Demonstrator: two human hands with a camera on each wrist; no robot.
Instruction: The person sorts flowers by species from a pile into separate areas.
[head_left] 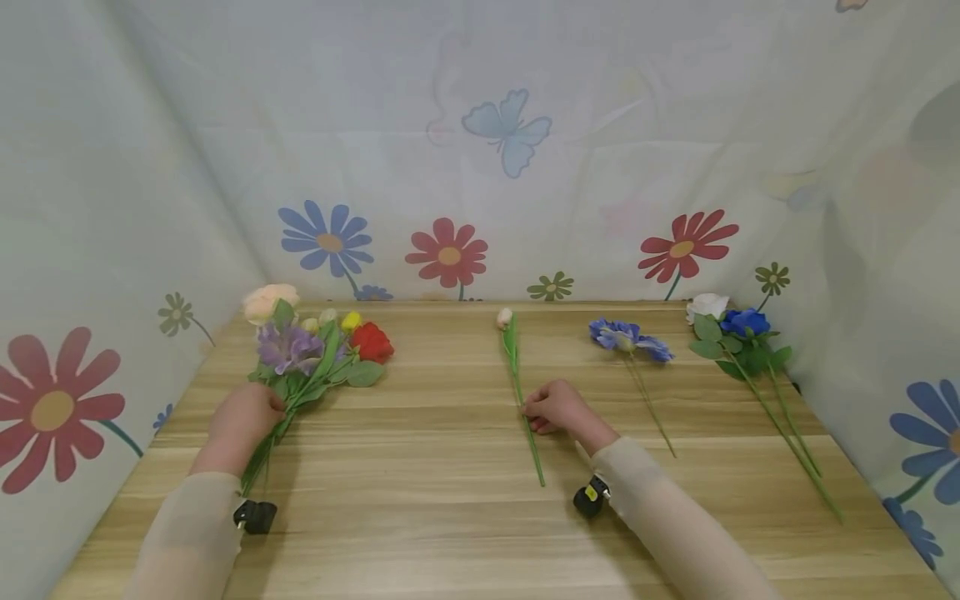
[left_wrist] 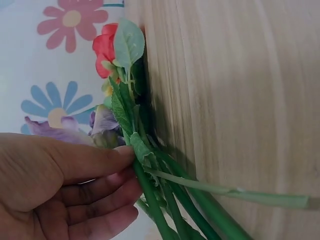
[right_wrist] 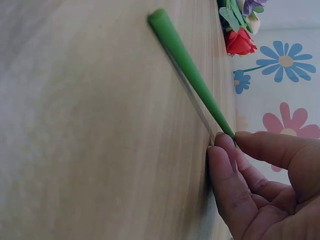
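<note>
1. Two hands are at work on a wooden table [head_left: 465, 533] that is hung round with a flower-printed cloth backdrop [head_left: 525, 167].
2. The left hand [head_left: 238, 421], at the left of the table, has its fingers [left_wrist: 95, 162] curled round the stems of a mixed bunch of flowers [head_left: 311, 350]. The bunch lies on the table, its blooms pointing far: a peach one, a purple one, a yellow one and a red one.
3. The right hand [head_left: 558, 408], near the middle of the table, pinches the green stem of a single bud flower [head_left: 517, 383] between thumb and fingertips [right_wrist: 225, 150]. The stem lies flat on the wood, with its small pale bud at the far end and its cut end pointing near.
4. To the right of that hand lies a blue-violet flower [head_left: 630, 337], apart from the fingers.
5. Further right, by the backdrop, lie a white flower [head_left: 707, 306] and a deep blue flower [head_left: 744, 322], just beside each other, their long stems running near and right.
</note>
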